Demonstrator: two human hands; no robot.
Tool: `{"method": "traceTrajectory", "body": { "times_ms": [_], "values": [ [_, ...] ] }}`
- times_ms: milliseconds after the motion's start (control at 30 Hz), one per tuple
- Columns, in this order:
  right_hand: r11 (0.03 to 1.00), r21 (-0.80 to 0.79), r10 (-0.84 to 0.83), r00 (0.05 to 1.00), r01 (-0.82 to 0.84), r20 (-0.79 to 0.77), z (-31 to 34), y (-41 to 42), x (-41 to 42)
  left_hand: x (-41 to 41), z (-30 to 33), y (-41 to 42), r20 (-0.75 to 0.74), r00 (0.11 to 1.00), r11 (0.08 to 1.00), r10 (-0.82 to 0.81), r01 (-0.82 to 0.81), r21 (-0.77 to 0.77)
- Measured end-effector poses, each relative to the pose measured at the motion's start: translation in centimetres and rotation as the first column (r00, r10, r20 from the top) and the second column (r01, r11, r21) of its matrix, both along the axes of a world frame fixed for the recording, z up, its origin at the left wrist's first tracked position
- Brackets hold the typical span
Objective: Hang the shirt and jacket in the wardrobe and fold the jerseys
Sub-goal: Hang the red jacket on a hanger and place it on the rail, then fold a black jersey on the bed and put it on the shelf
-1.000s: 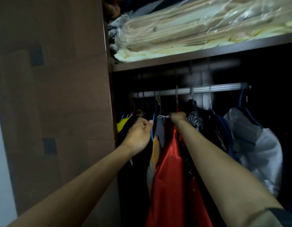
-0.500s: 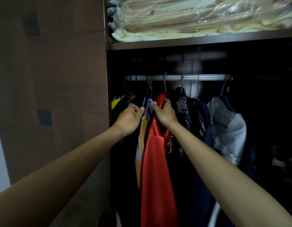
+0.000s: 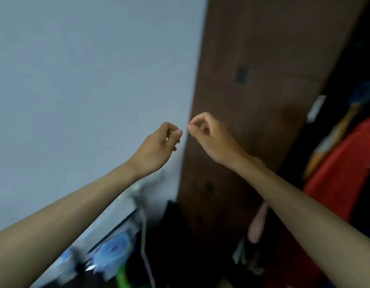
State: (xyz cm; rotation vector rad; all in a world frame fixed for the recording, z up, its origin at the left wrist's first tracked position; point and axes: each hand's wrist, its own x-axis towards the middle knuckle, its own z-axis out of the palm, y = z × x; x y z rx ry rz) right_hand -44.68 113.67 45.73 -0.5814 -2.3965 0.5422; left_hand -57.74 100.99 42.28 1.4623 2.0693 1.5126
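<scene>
My left hand [image 3: 159, 146] and my right hand [image 3: 211, 140] are raised side by side in the air, a small gap between them. Each has its fingers curled with the thumb meeting the forefinger, and I see nothing held in either. They float in front of the pale wall [image 3: 86, 80] and the brown wardrobe side panel [image 3: 252, 80]. At the right edge hang a red garment [image 3: 342, 173] and an orange one [image 3: 333, 138] inside the dark wardrobe, apart from both hands. The image is blurred by motion.
A white cable [image 3: 145, 246] hangs down the wall near the wardrobe's corner. Blurred blue round items [image 3: 115, 248] and something green [image 3: 123, 275] lie at the bottom left. A pink object [image 3: 256, 225] hangs low by the wardrobe opening.
Both hands have let go of the hanging clothes and pulled out of the wardrobe. The view has swung left, so the wall and side panel now fill it.
</scene>
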Motion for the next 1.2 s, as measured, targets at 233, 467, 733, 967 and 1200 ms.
{"method": "traceTrajectory", "body": {
  "times_ms": [233,467,733,967,1200],
  "values": [
    [0.876,-0.102,0.474,0.803,-0.471,0.363,-10.2,-15.8,-16.9,-6.4,-10.2,-24.2,0.081,0.783,0.772,0.617,-0.582,-0.256],
    [0.411,-0.188,0.801,0.255,-0.892,0.541,-19.9,-39.1,-20.2,5.3,-18.4,-47.4,0.064,0.156,0.168,0.986,-0.884,-0.437],
    [-0.166,-0.309,0.69,-0.335,-0.936,0.642,-26.6,-62.3,-6.6,32.9,-22.6,-59.9,-0.002,-0.515,-0.401,0.857,-0.666,-0.629],
    [-0.383,-0.383,0.508,-0.538,-0.841,0.673,-33.1,-73.5,7.7,52.2,-27.7,-65.0,-0.084,-0.733,-0.54,0.675,-0.414,-0.733],
    [-0.433,-0.398,0.378,-0.564,-0.808,0.734,-39.7,-83.3,18.1,63.5,-36.2,-72.9,-0.011,-0.795,-0.436,0.607,-0.321,-0.841]
  ]
}}
